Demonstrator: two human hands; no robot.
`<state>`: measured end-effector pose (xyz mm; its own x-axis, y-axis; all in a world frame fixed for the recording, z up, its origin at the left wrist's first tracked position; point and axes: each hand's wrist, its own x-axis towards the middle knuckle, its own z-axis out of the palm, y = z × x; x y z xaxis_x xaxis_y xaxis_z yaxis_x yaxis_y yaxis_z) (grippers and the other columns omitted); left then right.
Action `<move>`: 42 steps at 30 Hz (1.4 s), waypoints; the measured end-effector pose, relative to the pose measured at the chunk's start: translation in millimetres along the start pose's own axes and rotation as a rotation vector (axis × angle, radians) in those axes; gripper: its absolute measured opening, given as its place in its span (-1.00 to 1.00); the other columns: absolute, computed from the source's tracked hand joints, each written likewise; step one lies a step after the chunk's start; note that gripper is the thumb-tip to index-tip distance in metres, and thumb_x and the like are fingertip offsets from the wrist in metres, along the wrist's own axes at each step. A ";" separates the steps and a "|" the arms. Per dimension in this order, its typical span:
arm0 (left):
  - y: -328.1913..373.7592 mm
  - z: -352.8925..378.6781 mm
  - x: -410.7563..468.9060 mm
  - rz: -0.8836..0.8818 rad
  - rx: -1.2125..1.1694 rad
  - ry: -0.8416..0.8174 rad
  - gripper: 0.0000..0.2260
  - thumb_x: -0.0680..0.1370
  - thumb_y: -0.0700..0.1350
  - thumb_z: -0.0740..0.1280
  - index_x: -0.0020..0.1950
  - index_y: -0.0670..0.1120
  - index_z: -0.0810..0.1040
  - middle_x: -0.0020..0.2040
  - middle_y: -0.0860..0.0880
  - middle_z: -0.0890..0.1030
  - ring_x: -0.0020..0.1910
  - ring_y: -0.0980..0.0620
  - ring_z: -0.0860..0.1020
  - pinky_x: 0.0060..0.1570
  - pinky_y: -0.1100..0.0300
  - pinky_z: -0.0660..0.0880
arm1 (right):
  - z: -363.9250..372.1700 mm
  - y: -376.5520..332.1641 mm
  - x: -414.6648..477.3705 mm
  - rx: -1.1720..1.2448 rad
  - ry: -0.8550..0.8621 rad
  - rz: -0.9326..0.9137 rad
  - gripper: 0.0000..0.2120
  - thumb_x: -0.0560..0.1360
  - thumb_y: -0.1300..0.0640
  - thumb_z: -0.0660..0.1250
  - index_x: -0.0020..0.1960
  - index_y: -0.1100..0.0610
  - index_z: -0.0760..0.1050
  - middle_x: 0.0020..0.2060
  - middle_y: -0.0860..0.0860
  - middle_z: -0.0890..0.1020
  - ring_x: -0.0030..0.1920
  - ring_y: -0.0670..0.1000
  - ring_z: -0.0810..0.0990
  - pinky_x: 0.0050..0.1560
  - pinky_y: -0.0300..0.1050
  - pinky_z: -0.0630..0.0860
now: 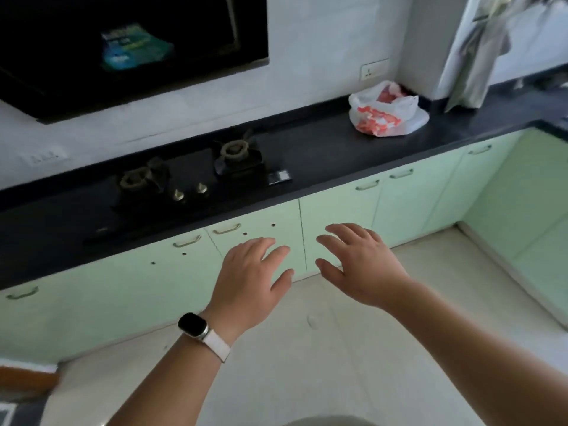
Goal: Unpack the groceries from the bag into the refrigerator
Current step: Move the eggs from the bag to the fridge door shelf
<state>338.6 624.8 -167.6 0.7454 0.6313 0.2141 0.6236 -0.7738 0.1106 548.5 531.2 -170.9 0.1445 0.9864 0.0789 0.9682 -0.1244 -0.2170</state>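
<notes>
Well to the right of the black two-burner gas hob (190, 179), on the same dark stone surface (322, 149): white thin-plastic grocery bag with red print (387, 110). Slumps close to the back wall, mouth loosely gathered, red-and-white contents showing through the film. Looks still full, with no groceries lying beside it. Sits well apart from both hands, probably set down there to be unpacked at standing height.

Nearer than the hob and a little to its right, out over the pale tiled floor (307, 348) and before the light green cabinet doors (338, 216): left hand (252, 272), wearing a dark-faced wristwatch on a white strap (193, 325), and right hand (359, 262). Hang palm down, side by side, not touching. Grip of each apart: fingers spread and fairly straight, holding nothing, touching nothing. Reads as a ready pose ahead of any reach, not yet aimed at the bag.

Above the hob: black angled range hood (123, 41). Farther right of the hob than the bag: pale, blurred upright shape, impossible to identify. No refrigerator plainly recognisable.

Seems the very start of the job. Calls next for stepping right of the hob and taking the bag by its gathered top. Likely to sag under load, being thin film, so worth supporting from beneath.
</notes>
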 end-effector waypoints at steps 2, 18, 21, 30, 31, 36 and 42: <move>17.5 2.8 25.9 0.065 0.008 -0.009 -0.57 0.60 0.16 0.14 0.29 -0.04 0.59 0.24 -0.07 0.59 0.26 -0.11 0.52 0.24 -0.09 0.46 | -7.6 26.0 -9.1 0.003 0.010 0.070 -0.47 0.53 -0.26 0.01 0.33 -0.01 0.46 0.34 0.02 0.49 0.37 0.13 0.41 0.33 0.08 0.35; 91.2 87.6 192.9 0.415 -0.164 -0.010 -0.62 0.58 0.12 0.18 0.24 -0.05 0.60 0.18 -0.09 0.61 0.19 -0.12 0.56 0.12 -0.05 0.49 | -20.8 166.8 -16.9 -0.028 0.013 0.456 -0.43 0.53 -0.32 -0.06 0.38 -0.07 0.37 0.39 -0.04 0.43 0.42 0.08 0.34 0.37 0.06 0.28; 83.7 104.6 230.8 0.426 -0.165 -0.041 -0.61 0.59 0.13 0.15 0.26 -0.04 0.59 0.20 -0.07 0.61 0.21 -0.10 0.55 0.14 -0.04 0.48 | -23.1 186.2 17.2 -0.040 0.010 0.468 -0.43 0.53 -0.31 -0.05 0.37 -0.05 0.39 0.38 -0.03 0.45 0.41 0.09 0.35 0.35 0.08 0.30; 55.6 127.4 355.4 0.452 -0.249 -0.009 -0.61 0.59 0.13 0.15 0.20 -0.04 0.62 0.17 -0.05 0.63 0.19 -0.09 0.57 0.13 -0.06 0.50 | -51.4 235.3 121.4 -0.123 -0.021 0.529 -0.43 0.54 -0.31 -0.05 0.43 -0.08 0.34 0.44 -0.05 0.39 0.45 0.05 0.29 0.41 0.04 0.24; 53.6 130.1 369.8 0.458 -0.258 0.004 -0.61 0.59 0.13 0.15 0.19 -0.05 0.62 0.17 -0.05 0.63 0.18 -0.09 0.57 0.12 -0.06 0.50 | -52.0 240.3 129.0 -0.124 -0.022 0.543 -0.43 0.54 -0.31 -0.05 0.43 -0.08 0.34 0.44 -0.05 0.38 0.46 0.05 0.29 0.41 0.04 0.23; 51.6 136.3 419.7 0.453 -0.305 0.005 -0.59 0.59 0.13 0.12 0.22 -0.05 0.62 0.19 -0.05 0.62 0.22 -0.08 0.55 0.17 -0.07 0.48 | -53.2 261.6 153.7 -0.127 -0.025 0.582 -0.37 0.50 -0.35 -0.13 0.42 -0.11 0.35 0.44 -0.06 0.39 0.45 0.04 0.31 0.42 0.08 0.25; 47.5 152.9 454.0 0.411 -0.326 -0.015 -0.58 0.59 0.15 0.13 0.23 -0.04 0.62 0.19 -0.04 0.62 0.22 -0.06 0.55 0.15 -0.05 0.48 | -65.4 296.0 192.2 -0.140 -0.033 0.571 -0.40 0.53 -0.33 -0.07 0.46 -0.12 0.29 0.47 -0.08 0.34 0.48 0.03 0.26 0.44 0.06 0.21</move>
<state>742.6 882.4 -213.6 0.9181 0.2706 0.2895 0.1747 -0.9321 0.3173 876.3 676.9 -156.3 0.6470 0.7612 -0.0439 0.7568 -0.6481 -0.0852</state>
